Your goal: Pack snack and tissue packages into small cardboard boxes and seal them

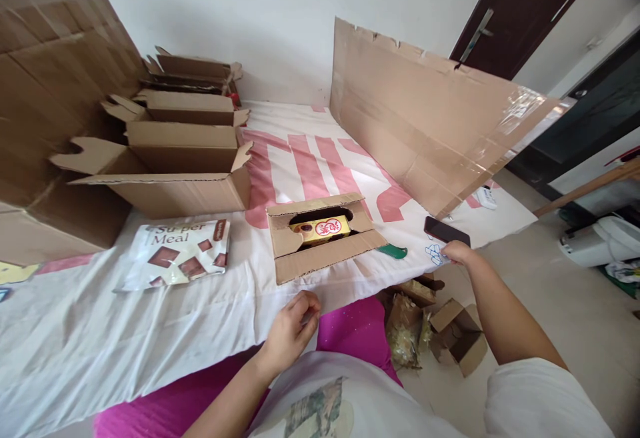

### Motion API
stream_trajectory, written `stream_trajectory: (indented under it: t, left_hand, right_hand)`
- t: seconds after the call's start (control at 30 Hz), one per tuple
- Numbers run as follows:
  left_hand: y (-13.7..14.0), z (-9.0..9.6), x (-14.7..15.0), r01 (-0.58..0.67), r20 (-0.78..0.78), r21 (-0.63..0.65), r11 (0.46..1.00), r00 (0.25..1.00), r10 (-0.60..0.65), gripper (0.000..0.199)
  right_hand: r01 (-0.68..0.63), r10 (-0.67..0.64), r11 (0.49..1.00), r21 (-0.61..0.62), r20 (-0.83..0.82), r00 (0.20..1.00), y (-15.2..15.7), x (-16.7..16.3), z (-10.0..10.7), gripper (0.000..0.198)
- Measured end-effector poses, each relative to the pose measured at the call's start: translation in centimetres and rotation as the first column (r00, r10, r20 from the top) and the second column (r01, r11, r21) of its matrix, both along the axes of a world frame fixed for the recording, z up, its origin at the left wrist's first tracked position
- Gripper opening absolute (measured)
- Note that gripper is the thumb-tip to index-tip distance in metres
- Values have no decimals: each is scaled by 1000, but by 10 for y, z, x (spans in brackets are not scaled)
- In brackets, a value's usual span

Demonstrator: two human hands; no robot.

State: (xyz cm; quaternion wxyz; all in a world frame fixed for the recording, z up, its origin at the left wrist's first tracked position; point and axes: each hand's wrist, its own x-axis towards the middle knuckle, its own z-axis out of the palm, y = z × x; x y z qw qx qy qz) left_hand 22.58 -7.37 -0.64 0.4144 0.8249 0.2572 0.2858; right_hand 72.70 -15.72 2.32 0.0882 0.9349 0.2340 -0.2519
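The box [327, 261] is lying near the front edge of the desk [200, 321], its slot showing a yellow pack [323, 229]. In front of the box, the left hand [294, 327] is curling its fingers loosely closed. Right of the box, the right hand [456, 253] is reaching the phone [440, 228]; whether its fingers are gripping, one cannot tell. Behind the box, cloth [313, 161] is stretching to the wall [235, 18], leaving room between cartons [170, 195] and panel [425, 111].

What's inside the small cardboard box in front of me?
A yellow package with red characters shows through the opening of the small cardboard box. The cardboard and package hide the rest of the interior.
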Motion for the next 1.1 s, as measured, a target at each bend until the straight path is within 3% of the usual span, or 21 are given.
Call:
stream_trajectory:
  t: [0.3,0.6,0.87,1.1]
  left_hand:
    - [-2,-1,0,-9,20,13,1000,1000,8,8]
    - [-2,0,-1,0,9,-3,1000,1000,0,9]
    - [-2,-1,0,-2,-8,26,1000,1000,2,10]
    - [-2,3,0,-6,-6,14,1000,1000,6,10]
  right_hand:
    - [-14,4,992,125,84,996,-3,19,12,48]
    - [31,-29,996,87,-27,999,-5,12,-1,27]
    - [102,-94,992,74,-115,989,-5,8,4,28]
    - [88,-79,993,80,-112,991,-2,5,0,27]
